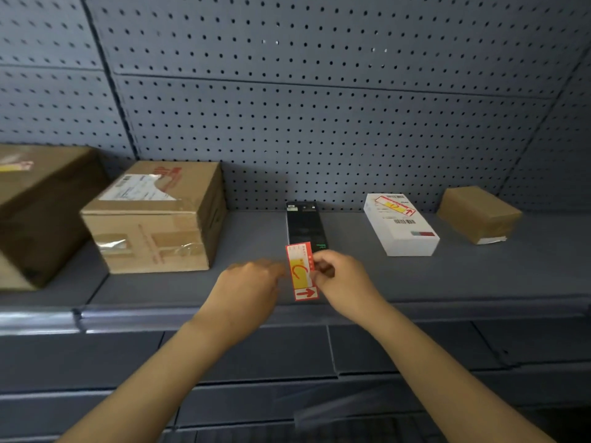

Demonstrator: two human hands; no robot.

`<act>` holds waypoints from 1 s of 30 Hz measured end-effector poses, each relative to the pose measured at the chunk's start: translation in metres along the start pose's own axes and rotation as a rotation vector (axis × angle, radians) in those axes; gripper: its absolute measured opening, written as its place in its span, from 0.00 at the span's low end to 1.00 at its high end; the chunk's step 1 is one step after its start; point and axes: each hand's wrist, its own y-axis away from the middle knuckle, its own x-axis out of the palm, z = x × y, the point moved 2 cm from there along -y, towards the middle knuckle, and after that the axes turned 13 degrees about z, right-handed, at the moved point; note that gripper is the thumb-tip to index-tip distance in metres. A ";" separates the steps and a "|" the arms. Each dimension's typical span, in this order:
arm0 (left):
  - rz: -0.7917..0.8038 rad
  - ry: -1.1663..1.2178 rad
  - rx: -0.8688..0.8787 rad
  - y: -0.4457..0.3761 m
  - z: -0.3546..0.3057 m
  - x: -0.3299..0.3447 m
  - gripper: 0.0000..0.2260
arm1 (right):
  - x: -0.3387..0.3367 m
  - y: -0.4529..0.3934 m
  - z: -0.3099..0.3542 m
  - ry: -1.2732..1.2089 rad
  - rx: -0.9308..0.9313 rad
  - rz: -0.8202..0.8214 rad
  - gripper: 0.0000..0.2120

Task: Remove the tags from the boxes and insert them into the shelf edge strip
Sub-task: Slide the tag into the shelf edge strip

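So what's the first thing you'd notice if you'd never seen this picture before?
The bright red and yellow tag in the middle, with the right hand pinching its edge above the shelf's front and the left hand close beside it. Behind it lies a black box. To the right, a white box carries another red and yellow tag on top, and taped cardboard boxes sit on the left.

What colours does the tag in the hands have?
Red and yellow with white, on the tag, in the head view.
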 end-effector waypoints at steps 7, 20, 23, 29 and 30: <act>-0.004 0.027 -0.207 0.050 0.047 -0.001 0.10 | 0.044 -0.015 0.037 0.012 -0.099 0.128 0.09; 0.043 -0.025 -0.176 0.115 0.171 -0.010 0.13 | 0.168 -0.049 0.115 0.021 -0.099 0.086 0.08; 0.053 -0.030 -0.140 0.118 0.188 -0.005 0.14 | 0.182 -0.052 0.124 0.061 -0.102 0.037 0.08; 0.049 0.024 -0.069 0.114 0.196 0.005 0.17 | 0.191 -0.053 0.125 0.174 -0.164 -0.041 0.08; 0.047 0.016 -0.071 0.113 0.196 0.005 0.17 | 0.191 -0.053 0.125 0.181 -0.175 -0.046 0.08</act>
